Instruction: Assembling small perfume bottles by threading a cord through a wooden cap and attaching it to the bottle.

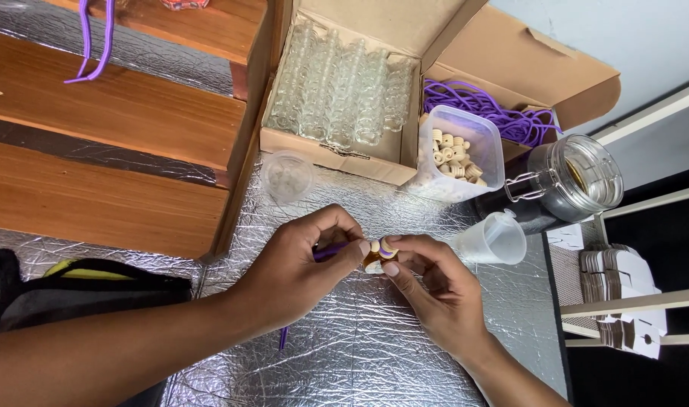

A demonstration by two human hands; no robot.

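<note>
Vial: small, corked, amber contents; pinched between both hands over the foil tabletop's middle.
Left hand: fingers closed on a purple cord at the vial's neck.
Right hand: fingertips closed on the vial.
Cup: clear, just right of the hands.
Tub: corks, far edge.
Box: empty vials, far edge.

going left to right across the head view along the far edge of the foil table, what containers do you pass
round plastic lid → cardboard box of small glass bottles → plastic tub of corks → glass clip-top jar
</note>
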